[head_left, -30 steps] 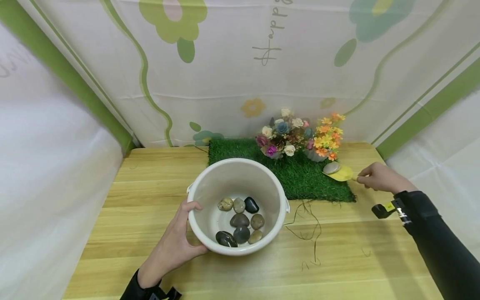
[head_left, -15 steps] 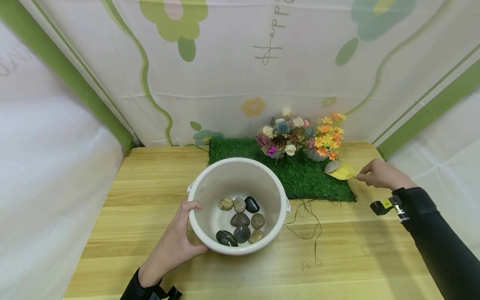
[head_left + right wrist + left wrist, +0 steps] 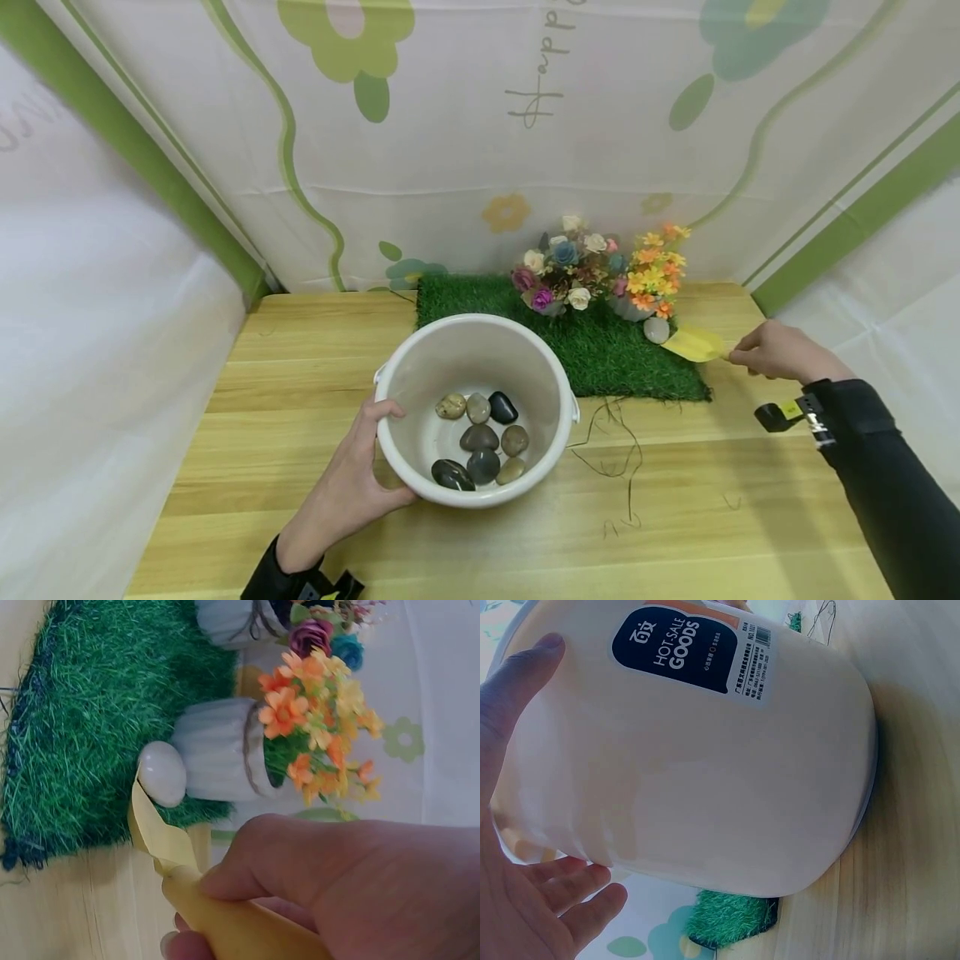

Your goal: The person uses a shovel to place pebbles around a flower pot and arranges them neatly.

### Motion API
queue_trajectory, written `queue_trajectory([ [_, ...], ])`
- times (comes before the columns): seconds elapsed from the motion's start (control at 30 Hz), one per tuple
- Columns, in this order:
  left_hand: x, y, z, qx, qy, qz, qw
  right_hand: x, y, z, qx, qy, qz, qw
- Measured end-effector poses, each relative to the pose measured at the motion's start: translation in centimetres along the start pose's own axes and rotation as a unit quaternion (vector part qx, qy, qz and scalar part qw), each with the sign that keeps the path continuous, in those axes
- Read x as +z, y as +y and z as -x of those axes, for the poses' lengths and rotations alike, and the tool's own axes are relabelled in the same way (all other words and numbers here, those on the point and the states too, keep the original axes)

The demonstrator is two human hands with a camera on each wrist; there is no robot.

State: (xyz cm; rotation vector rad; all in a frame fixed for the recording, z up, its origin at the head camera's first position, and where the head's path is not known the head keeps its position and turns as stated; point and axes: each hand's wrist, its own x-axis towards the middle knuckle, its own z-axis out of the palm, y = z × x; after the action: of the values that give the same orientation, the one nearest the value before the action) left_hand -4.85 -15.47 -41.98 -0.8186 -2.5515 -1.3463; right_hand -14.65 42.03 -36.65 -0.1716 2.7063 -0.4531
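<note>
One pale, rounded stone rests on the green artificial-grass mat, left of the right hand, at the tip of the yellow plastic shovel gripped in that hand. A white ribbed pot of orange-yellow flowers bounds its far side. The left hand, well apart, grips the rim of the round off-white plastic bucket holding eight stones. Wood-patterned tabletop extends between the hands, below the mat's near edge.

Cloth-walled booth around a wooden table
</note>
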Motion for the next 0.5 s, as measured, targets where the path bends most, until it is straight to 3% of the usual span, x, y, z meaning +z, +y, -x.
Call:
queue_trajectory([
  [0.23, 0.0, -0.1, 0.0, -0.002, -0.001, 0.003, 1.0, -0.5, 1.4, 2.3, 0.021, 0.021, -0.027, 0.9992],
  [0.5, -0.1, 0.0, 0.0, -0.001, 0.0, 0.008, 1.0, -0.7, 2.5, 5.0, 0.052, 0.128, -0.063, 0.9884],
])
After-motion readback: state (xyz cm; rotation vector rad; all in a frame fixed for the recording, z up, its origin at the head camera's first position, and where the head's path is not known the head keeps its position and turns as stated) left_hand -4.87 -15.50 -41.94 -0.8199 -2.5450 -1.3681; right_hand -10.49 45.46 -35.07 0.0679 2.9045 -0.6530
